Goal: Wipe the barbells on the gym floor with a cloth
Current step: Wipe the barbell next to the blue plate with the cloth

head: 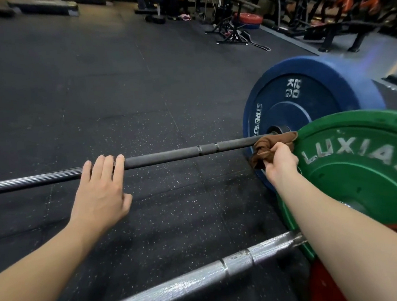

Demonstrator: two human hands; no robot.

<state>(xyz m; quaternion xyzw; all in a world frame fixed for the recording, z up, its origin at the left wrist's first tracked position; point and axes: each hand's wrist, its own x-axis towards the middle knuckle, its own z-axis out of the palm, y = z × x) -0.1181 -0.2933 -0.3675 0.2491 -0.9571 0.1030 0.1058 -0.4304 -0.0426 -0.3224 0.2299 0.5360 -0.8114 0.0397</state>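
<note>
The step in hand looks like wiping the black barbell [169, 156], which lies across the rubber floor [92, 99] with its blue plate [308, 97] toward the floor's right edge. The right grip [281, 164] is closed round a bunched brown cloth [264, 149] and holds it against the shaft where it meets the blue plate's hub. The left grip [100, 190] is open: its fingers lie flat over the shaft further left, thumb clear, seemingly steadying the bar.

With the cloth at the plate end, the next move probably calls for drawing it leftward along the shaft with firm, even pressure. The left grip would have to lift or slide out of the way.

The black shaft is matt, with ring marks and knurled bands. The cloth is soft and folds thickly. The blue plate is a thick rubber disc with raised lettering. The floor is dark speckled rubber in tiles. Nearer the person lies a chrome barbell [180, 288], bright and finely knurled, carrying a green plate [362, 172] and a red plate [329, 283].
</note>
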